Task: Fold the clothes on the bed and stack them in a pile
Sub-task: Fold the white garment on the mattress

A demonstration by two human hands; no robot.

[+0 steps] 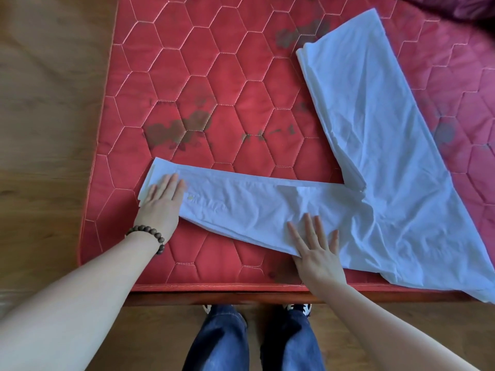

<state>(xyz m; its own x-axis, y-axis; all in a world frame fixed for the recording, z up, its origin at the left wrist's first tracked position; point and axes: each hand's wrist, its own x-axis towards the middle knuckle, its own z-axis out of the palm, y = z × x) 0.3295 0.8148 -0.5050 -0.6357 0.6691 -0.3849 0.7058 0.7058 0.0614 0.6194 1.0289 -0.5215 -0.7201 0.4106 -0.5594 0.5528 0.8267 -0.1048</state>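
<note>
A white long-sleeved shirt (380,145) lies flat on the red quilted mattress (214,84). Its body runs diagonally from the far middle to the near right corner. One sleeve stretches leftward along the near edge. My left hand (162,203) presses flat on the sleeve's cuff end, fingers straight. My right hand (317,250) lies flat with spread fingers on the sleeve near where it meets the body.
The mattress carries dark stains (176,131) in the middle. Dark red cloth (455,6) lies bunched at the far right corner. A wooden floor (51,129) runs to the left. The wooden bed frame edge (241,298) is right in front of my legs.
</note>
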